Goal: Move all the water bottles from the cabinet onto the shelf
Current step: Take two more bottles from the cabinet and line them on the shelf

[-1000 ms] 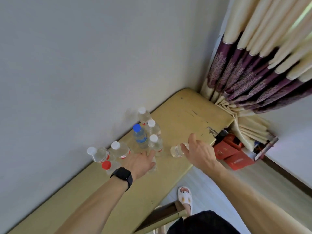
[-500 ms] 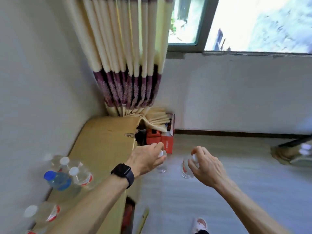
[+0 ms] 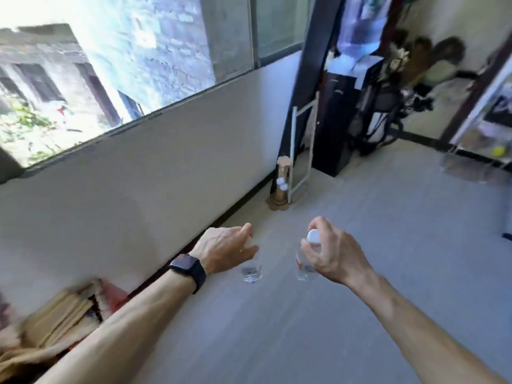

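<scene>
My left hand [image 3: 225,249], with a black watch on its wrist, grips the top of a clear water bottle [image 3: 251,271] that hangs below it; the cap is hidden under the fingers. My right hand [image 3: 331,252] holds a second clear bottle [image 3: 304,266] with a white cap and a red label, fingers curled round its neck. Both bottles hang over the grey floor in front of me. The cabinet and the other bottles are out of view. A low wooden stand [image 3: 282,187] by the wall, far ahead, carries two white-capped bottles.
A white wall [image 3: 138,189] under a wide window runs along the left. Curtain folds and red boxes [image 3: 69,309] lie at lower left. A white metal frame [image 3: 302,151], a dark cabinet [image 3: 336,126] and clutter stand ahead on the right. Grey floor [image 3: 360,189] stretches ahead.
My view has swung right, away from the yellow cabinet and curtain toward the window wall and open floor. Both hands have lifted a bottle off the cabinet and carry them along.
</scene>
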Tool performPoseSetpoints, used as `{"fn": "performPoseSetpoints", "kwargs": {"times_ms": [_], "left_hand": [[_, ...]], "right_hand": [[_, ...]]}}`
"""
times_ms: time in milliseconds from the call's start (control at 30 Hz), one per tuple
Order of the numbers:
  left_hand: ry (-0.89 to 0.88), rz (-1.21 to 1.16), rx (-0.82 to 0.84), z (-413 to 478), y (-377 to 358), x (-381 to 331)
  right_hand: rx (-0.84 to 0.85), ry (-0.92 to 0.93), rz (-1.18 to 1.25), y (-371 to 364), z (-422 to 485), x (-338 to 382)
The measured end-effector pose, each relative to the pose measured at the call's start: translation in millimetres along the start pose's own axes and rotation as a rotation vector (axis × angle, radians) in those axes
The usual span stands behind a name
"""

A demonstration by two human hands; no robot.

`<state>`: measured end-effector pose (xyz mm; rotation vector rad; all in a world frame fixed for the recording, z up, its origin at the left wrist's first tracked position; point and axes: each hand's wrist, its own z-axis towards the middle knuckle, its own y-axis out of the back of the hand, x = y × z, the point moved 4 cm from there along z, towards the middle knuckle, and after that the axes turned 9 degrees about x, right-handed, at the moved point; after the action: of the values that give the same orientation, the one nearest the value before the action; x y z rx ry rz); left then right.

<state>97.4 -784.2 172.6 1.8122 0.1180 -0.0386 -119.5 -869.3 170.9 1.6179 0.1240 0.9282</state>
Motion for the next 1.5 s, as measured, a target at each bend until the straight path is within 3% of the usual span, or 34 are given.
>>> {"fn": "performPoseSetpoints", "kwargs": {"times_ms": [200,433,700,867,1000,1200,1500], "left_hand": [[-0.262,0.013,-0.045,158,41,-115],[-0.428,-0.02,-0.014,305,67,-224],[-0.631,0.05,0.042,464,110,-301],[-0.726,0.064,-0.06,565,159,-348],[-0.793,0.099,-0.038,632,166,-389],[-0.721,0.137,0.003,745,174,-443],[-0.648,0.15,-0.06,897,229,-534]], "right_hand": [[-0.2,-0.273,0.034,96,-3,-142],[-0.357,-0.582,0.021,175,-2,-273],[-0.443,-0.784,0.081,242,64,-370],[-0.547,-0.841,0.156,284,114,-421],[-0.565,-0.861,0.188,312,149,-471],[-0.503,-0.885,0.168,352,203,-577],[-0.484,-0.764,0.186,468,295,-738]]}}
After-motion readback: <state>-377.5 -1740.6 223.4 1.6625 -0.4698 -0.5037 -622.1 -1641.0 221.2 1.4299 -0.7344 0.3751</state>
